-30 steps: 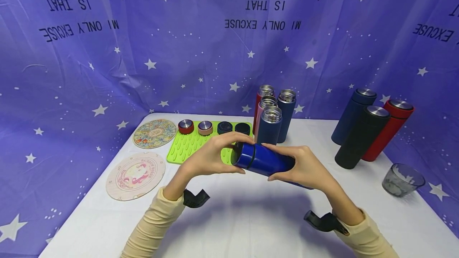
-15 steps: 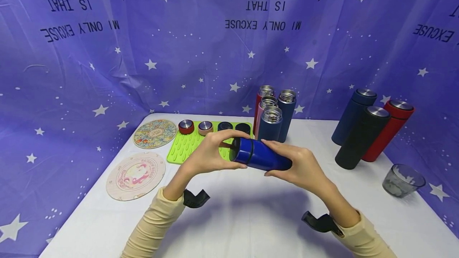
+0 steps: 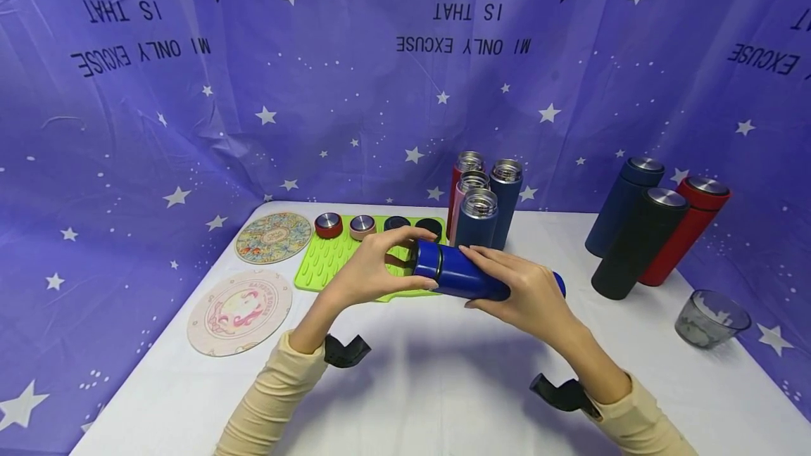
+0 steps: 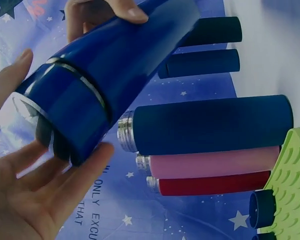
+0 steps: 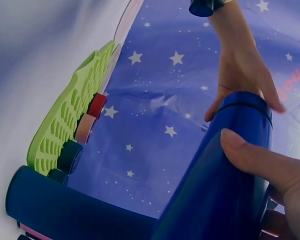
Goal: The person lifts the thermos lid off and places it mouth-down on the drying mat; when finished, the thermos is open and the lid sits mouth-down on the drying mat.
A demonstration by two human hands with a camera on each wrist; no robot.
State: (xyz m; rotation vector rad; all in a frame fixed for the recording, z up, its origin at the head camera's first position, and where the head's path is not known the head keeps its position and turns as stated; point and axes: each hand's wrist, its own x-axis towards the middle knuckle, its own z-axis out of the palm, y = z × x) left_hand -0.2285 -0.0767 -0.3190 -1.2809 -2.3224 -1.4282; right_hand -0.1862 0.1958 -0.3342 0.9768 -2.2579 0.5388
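Observation:
A shiny blue thermos is held sideways above the table, its lid end to the left. My right hand grips its body, thumb on the near side and fingers over the top. At the other end, my left hand holds the blue lid between thumb and fingers. A dark ring separates lid from body, and the two are together. In the right wrist view the thermos slants upward toward my left hand.
Behind stand several lidless thermoses. Their lids line the green mat. Two round coasters lie on the left. At right are three lidded thermoses and a glass cup on the white table.
The thermos has turned a little in my hands and lies more level, its base now showing past my right hand. Both hands stay on it, with the right hand's fingers shifted slightly.

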